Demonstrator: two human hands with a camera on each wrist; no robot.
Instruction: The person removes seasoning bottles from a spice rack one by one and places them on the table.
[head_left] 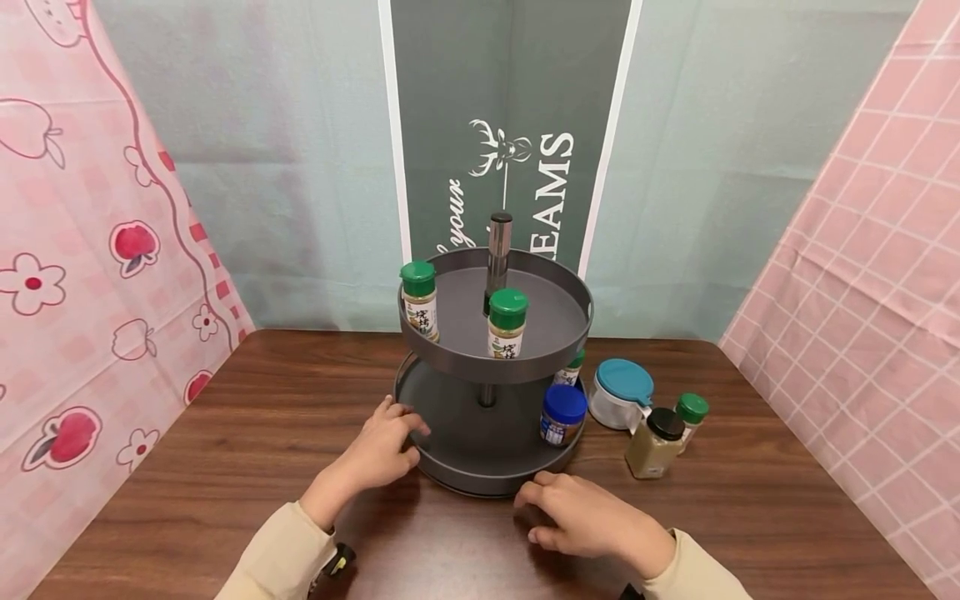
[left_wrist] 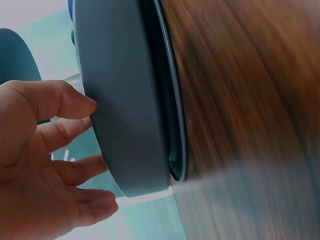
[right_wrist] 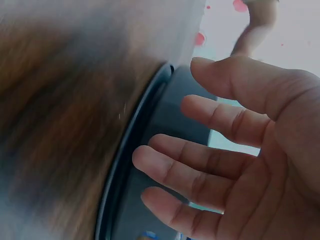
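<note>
A dark grey two-tier round rack [head_left: 498,369] with a metal centre post stands on the table. By the left rim of its lower tray [head_left: 480,482] is my left hand [head_left: 380,446], fingers spread and loosely bent, thumb at the rim in the left wrist view. My right hand [head_left: 581,514] is beside the tray's front wall, its fingers relaxed and holding nothing. Two green-capped seasoning jars, one at the left [head_left: 420,304] and one at the front [head_left: 507,325], stand on the upper tier. A blue-lidded jar [head_left: 562,414] and a partly hidden green-capped jar [head_left: 570,368] occupy the lower tray's right side.
Right of the rack are a clear container with a teal lid [head_left: 625,381], a black-capped jar [head_left: 655,446] and another green-capped jar [head_left: 692,410]. Behind the wooden table [head_left: 300,375] hangs a grey-green cloth [head_left: 300,167]; pink patterned cloths flank it.
</note>
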